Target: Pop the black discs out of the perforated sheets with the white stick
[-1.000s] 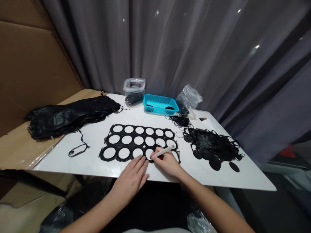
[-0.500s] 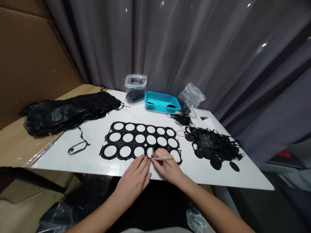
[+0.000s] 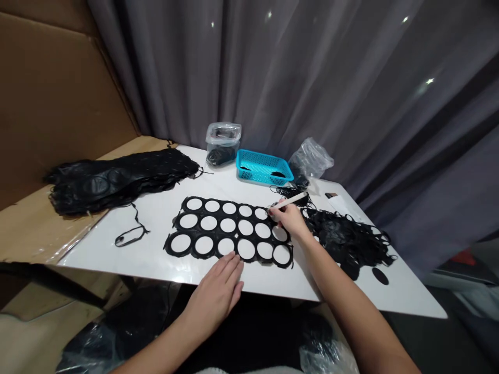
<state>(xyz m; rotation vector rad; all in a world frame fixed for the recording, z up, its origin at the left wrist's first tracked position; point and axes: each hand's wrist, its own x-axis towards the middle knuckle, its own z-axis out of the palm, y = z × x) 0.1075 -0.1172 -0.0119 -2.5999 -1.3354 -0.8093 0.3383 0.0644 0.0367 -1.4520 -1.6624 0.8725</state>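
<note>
The sheet [image 3: 202, 234] is coloured black, patterned with three rows of round openings. The basket [image 3: 265, 176] is coloured bright blue and perforated all over. The table [image 3: 148, 265] is finished in white. The curtain [image 3: 273, 78] is coloured grey-purple; the cardboard [image 3: 58, 88] is coloured brown.

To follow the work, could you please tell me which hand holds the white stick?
The right hand, at the black sheet's far right corner; the left hand lies flat, holding nothing.
</note>
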